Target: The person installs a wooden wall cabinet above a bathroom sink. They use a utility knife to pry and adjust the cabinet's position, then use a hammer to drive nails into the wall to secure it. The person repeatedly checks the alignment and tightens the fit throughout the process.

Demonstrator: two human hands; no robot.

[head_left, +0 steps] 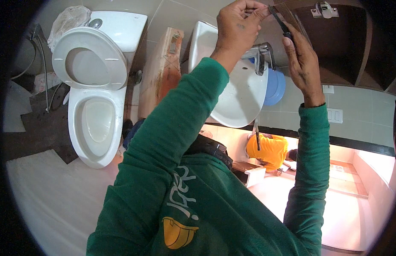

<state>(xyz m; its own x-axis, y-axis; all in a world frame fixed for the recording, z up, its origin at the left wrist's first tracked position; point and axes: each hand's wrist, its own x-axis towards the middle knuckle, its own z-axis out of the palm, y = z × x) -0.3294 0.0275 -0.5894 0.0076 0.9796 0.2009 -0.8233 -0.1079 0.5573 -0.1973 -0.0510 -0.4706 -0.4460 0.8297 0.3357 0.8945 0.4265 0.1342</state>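
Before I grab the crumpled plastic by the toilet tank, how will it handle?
The plastic is probably floppy, judging by its many creases and folds. It's likely light for its bulk, since it looks like thin sheeting, though anything bundled inside could add weight.

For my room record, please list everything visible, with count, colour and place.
Thin tool: one, dark, in right hand
Sink: one, white, upper centre
Tap: one, silver, on sink
Round object: one, blue, beside sink
Cabinet: one, dark brown, upper right
Hinge: one, silver, on cabinet
Wall plates: two, white, below cabinet
Wooden panel: one, brown, left of sink
Toilet: one, white, left
Crumpled plastic: one, whitish, at toilet's back
Hose: count unclear, grey, far left
Floor sheet: one, white, lower left
Co-worker: one, orange-shirted, right of centre
Boxy piece: one, white and brown, beside co-worker
Left hand: one, green-sleeved, near tool's tip
Right hand: one, green-sleeved, on tool's handle
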